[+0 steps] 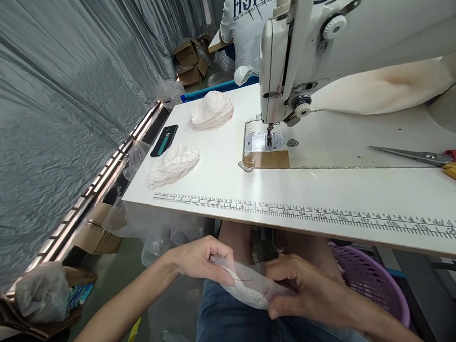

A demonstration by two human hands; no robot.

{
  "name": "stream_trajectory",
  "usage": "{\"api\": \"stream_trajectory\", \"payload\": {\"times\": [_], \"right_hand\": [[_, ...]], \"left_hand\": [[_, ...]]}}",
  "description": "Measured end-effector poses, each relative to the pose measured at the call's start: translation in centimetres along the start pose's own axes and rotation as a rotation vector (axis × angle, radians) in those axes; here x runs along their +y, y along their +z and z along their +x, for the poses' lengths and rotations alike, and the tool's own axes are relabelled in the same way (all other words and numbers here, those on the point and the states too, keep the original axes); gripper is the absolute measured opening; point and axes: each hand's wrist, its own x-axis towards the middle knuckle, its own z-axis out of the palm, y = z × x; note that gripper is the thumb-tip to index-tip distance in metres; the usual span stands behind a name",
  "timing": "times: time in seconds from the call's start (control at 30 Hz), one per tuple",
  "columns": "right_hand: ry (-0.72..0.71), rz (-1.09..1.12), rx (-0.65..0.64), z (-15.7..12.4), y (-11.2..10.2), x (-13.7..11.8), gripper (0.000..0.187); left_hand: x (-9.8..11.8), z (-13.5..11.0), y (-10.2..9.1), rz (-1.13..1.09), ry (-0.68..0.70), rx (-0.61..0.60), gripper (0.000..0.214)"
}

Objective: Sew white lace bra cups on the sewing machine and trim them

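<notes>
Above my lap, in front of the table edge, a piece of sheer white fabric with lace trim [245, 287] stretches between both hands. My left hand [205, 261] pinches its left end, thumb on top. The right end is gripped by my right hand [294, 285], with the thumb below and the fingers curled behind. Nearest on the table lies a stack of white lace pieces [175, 164]. Behind it is a pile of pale pink-white fabric pieces [212, 110]. The sewing machine [281, 77] stands further right, its needle over the metal plate.
Scissors [432, 157] with red and yellow handles lie on the right of the white table [220, 170]. A dark phone [164, 140] is at the left edge. A purple basket [377, 283] stands below right. Cardboard boxes [99, 231] sit on the floor; a person [249, 36] sits beyond.
</notes>
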Motion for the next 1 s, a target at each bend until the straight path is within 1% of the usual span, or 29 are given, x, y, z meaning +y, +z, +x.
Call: {"api": "stream_trajectory", "payload": {"times": [0.1,0.2,0.3,0.4,0.5,0.6,0.83,1.0], "right_hand": [[-0.033,0.006,-0.076,0.0,-0.4,-0.3,0.035],[-0.002,-0.051,-0.044,-0.1,-0.5,-0.6,0.029],[0.034,-0.114,-0.023,0.0,-0.3,-0.4,0.031],[0.007,-0.059,-0.036,0.3,0.0,0.2,0.034],[-0.016,0.024,-0.059,0.3,-0.1,0.3,0.034],[0.016,0.091,-0.075,0.2,-0.5,-0.1,0.032],[0.077,0.105,-0.061,0.6,-0.1,-0.2,0.021],[0.103,0.072,-0.021,0.3,-0.1,-0.2,0.019]], "left_hand": [[0.0,0.3,0.1,-0.005,0.007,0.002,0.036],[0.2,0.4,0.3,-0.04,-0.001,0.03,0.034],[0.5,0.5,0.5,-0.047,-0.024,0.073,0.035],[0.6,0.5,0.5,-0.031,-0.037,0.091,0.035],[0.5,0.6,0.5,-0.062,-0.056,0.088,0.035],[0.6,0.7,0.7,-0.102,-0.062,0.081,0.036],[0.9,1.0,1.0,-0.106,-0.091,0.057,0.045],[0.7,0.9,0.9,-0.079,-0.058,0.011,0.058]]}}
